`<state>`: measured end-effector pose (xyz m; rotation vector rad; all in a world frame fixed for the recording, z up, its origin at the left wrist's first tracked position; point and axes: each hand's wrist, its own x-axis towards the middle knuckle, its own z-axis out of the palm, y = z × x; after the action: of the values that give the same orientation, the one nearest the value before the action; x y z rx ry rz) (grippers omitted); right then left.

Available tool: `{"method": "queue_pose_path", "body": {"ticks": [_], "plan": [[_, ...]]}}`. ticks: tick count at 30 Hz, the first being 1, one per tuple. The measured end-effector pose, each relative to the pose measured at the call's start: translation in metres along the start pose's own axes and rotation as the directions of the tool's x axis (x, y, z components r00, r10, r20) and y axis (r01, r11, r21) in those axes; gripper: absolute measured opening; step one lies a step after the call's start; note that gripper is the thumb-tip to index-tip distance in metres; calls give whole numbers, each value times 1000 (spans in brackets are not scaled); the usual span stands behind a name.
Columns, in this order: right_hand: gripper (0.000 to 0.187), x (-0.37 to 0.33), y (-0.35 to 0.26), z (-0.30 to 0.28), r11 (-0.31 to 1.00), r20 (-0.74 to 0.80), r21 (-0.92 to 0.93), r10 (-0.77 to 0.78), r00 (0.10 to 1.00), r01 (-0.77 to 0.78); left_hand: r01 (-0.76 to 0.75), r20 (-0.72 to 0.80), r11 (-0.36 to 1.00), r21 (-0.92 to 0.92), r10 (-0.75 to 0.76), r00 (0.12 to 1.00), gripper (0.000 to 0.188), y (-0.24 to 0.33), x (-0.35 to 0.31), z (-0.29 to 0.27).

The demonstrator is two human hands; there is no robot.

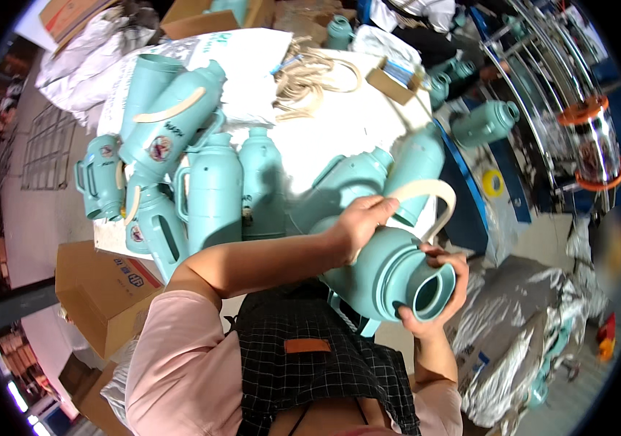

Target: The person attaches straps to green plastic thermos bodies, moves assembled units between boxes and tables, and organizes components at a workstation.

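A teal thermos flask casing (372,265) lies tilted in front of my body, its open mouth facing right and toward me. My right hand (456,289) is closed round its neck, thumb at the near rim and fingers behind. On the upper side my left hand (360,229) is closed, thumb and fingers on one end of a cream carrying strap (440,192). The strap arches over to the right and back down near the casing's shoulder. Part of the casing's lower end is hidden behind my left forearm.
More teal flask casings (214,185) stand and lie on the white table (318,156). Cream straps (299,76) are heaped at its far side beside a small carton (395,78). An open cardboard box (103,291) is at left; a plastic-wrapped bundle (506,341) at right, below a metal rack (543,80).
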<state>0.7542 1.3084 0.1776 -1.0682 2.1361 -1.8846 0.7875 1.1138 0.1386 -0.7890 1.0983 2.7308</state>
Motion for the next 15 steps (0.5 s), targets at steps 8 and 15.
{"method": "queue_pose_path", "body": {"ticks": [8,15], "plan": [[80,19,-22,30,996,223,-81,42,974,-24,-194,120,964,181,175,977,30,16,-17,-42],[66,39,45,59,771,127,400,488,863,-495,-483,222,869,-104,494,841,26,-10,-30,-113]]}}
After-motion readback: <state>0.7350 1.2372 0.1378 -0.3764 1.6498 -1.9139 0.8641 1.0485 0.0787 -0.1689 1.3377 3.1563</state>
